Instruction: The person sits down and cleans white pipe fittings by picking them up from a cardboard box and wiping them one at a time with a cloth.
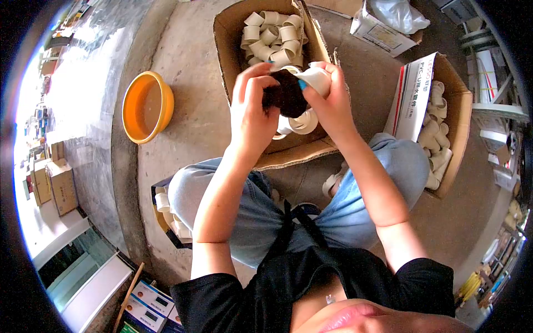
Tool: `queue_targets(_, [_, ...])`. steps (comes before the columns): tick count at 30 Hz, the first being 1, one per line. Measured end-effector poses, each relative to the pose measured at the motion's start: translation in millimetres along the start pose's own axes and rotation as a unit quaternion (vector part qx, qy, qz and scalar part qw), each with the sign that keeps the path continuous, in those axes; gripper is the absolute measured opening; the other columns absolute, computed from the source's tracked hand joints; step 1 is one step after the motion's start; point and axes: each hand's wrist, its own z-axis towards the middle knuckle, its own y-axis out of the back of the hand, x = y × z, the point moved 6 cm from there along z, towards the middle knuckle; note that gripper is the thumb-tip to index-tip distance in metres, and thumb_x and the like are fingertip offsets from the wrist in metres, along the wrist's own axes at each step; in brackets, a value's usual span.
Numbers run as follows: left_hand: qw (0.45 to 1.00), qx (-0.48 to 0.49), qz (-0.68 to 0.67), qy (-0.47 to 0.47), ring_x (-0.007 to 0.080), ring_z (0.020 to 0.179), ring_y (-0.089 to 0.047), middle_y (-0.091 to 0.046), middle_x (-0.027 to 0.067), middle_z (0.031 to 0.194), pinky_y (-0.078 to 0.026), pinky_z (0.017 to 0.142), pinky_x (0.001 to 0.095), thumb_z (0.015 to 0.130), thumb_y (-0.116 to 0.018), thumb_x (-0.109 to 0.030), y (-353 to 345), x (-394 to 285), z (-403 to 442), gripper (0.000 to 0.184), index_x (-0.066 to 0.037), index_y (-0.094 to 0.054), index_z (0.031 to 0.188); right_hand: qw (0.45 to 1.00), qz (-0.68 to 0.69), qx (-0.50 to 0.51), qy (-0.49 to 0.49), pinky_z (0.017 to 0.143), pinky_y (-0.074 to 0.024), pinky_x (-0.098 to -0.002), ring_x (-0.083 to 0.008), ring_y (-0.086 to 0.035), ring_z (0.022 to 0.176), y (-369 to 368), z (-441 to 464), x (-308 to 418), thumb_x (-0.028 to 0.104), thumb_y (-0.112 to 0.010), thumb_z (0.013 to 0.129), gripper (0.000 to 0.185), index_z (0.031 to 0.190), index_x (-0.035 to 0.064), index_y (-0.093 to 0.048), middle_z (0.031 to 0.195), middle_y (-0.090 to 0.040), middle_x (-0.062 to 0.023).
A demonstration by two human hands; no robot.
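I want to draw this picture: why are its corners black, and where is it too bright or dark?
Head view: the corners are black, probably from a round, wide lens; head view: the left edge washes out white, with glare on the grey surface; head view: the dark cloth shows almost no detail.

Concrete floor (pixel 191 102); loaded shelving (pixel 495 112) at right; bright glare left.
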Motion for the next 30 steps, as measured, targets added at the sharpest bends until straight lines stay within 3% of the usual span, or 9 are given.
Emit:
queue_targets(2, [0.999, -0.021, 0.036, 0.031, 0.0308, 0.092, -0.053, -0.052, 0.0147, 0.099, -0.045, 0.083, 0.0328, 0.051, -0.049, 0.011, 4, 4, -1, 0.043, -0.003, -0.052, 0.091, 0.985, 0.165, 0.046, -0.017, 0.084, -0.0428, -0.0334, -0.0259, -0.054, 0.095, -4, -1, -4, 0.012, -0.063, 0.070, 0.052, 0.117, 0.0031, -0.042, 0.107, -0.052, -0.0154])
queue_targets(5, [0.995, -0.052, 0.022, 0.076, 0.0300, 0.090, -0.052, -0.051, 0.0140, 0.097, -0.045, 0.081, 0.0338, 0.051, -0.049, 0.010, 7, 21, -4, 0.039, -0.003, -0.052, 0.088, 0.976, 0.088, 0.200, -0.008, 0.097, -0.0328, -0.0303, -0.0190, -0.041, 0.116, -11, -8, 14, -0.002, -0.053, 0.073, 0.060, 0.129, 0.0036, -0.034, 0.128, -0.039, -0.0118])
queue_targets(7, [0.987, -0.084, -0.047, 0.126, 0.0329, 0.088, -0.051, -0.050, 0.0145, 0.093, -0.044, 0.079, 0.0365, 0.051, -0.051, 0.009, 3, 38, -8, 0.037, -0.003, -0.052, 0.086, 0.974, 0.070, 0.214, -0.025, 0.097, -0.0345, -0.0303, -0.0187, -0.044, 0.115, -10, -6, 23, -0.003, -0.056, 0.075, 0.061, 0.131, 0.0030, -0.033, 0.126, -0.043, -0.0116])
queue_targets(8, [0.986, -0.085, -0.049, 0.134, 0.0244, 0.085, -0.054, -0.053, 0.0107, 0.091, -0.044, 0.078, 0.0310, 0.056, -0.052, 0.009, 2, 43, -10, 0.035, -0.001, -0.054, 0.090, 0.975, 0.072, 0.210, -0.020, 0.097, -0.0352, -0.0301, -0.0186, -0.045, 0.114, -9, -4, 23, -0.002, -0.058, 0.075, 0.060, 0.131, 0.0026, -0.034, 0.125, -0.045, -0.0114])
queue_targets(11, [0.915, -0.025, -0.271, 0.298, 0.0147, 0.084, -0.054, -0.056, 0.0068, 0.091, -0.043, 0.077, 0.0253, 0.065, -0.051, 0.008, -14, 54, -19, 0.035, 0.002, -0.055, 0.099, 0.988, 0.060, 0.139, 0.023, 0.088, -0.0426, -0.0297, -0.0201, -0.056, 0.101, 1, -1, 20, 0.009, -0.069, 0.073, 0.054, 0.121, 0.0040, -0.046, 0.112, -0.057, -0.0141])
queue_targets(12, [0.885, -0.015, -0.356, 0.300, 0.0093, 0.084, -0.052, -0.057, 0.0044, 0.093, -0.042, 0.078, 0.0219, 0.071, -0.050, 0.006, -15, 47, -15, 0.035, 0.005, -0.054, 0.106, 0.990, 0.060, 0.127, 0.024, 0.087, -0.0433, -0.0296, -0.0202, -0.056, 0.101, 4, 0, 20, 0.010, -0.069, 0.073, 0.054, 0.121, 0.0039, -0.046, 0.112, -0.057, -0.0142])
queue_targets(21, [0.830, 0.078, -0.477, 0.279, 0.0137, 0.096, -0.051, -0.055, 0.0065, 0.105, -0.036, 0.089, 0.0247, 0.070, -0.047, 0.005, -25, 41, -15, 0.037, 0.003, -0.051, 0.107, 0.990, 0.006, 0.091, 0.108, 0.085, -0.0464, -0.0309, -0.0235, -0.058, 0.100, 10, -2, 18, 0.009, -0.070, 0.072, 0.055, 0.120, 0.0030, -0.046, 0.111, -0.057, -0.0153])
queue_targets(27, [0.806, 0.089, -0.533, 0.242, 0.0166, 0.097, -0.052, -0.056, 0.0120, 0.106, -0.039, 0.088, 0.0274, 0.072, -0.041, 0.016, -24, 41, -13, 0.039, -0.006, -0.035, 0.103, 0.979, -0.027, 0.141, 0.145, 0.088, -0.0437, -0.0329, -0.0258, -0.056, 0.103, 9, -2, 30, 0.009, -0.072, 0.067, 0.055, 0.116, 0.0033, -0.048, 0.111, -0.057, -0.0138])
queue_targets(30, [0.861, 0.107, -0.451, 0.211, 0.0176, 0.095, -0.054, -0.057, 0.0148, 0.102, -0.041, 0.085, 0.0288, 0.071, -0.038, 0.023, -16, 38, -3, 0.042, -0.007, -0.031, 0.100, 0.978, -0.024, 0.145, 0.149, 0.090, -0.0423, -0.0328, -0.0261, -0.055, 0.104, 8, -4, 36, 0.008, -0.073, 0.066, 0.054, 0.114, 0.0045, -0.050, 0.111, -0.057, -0.0126])
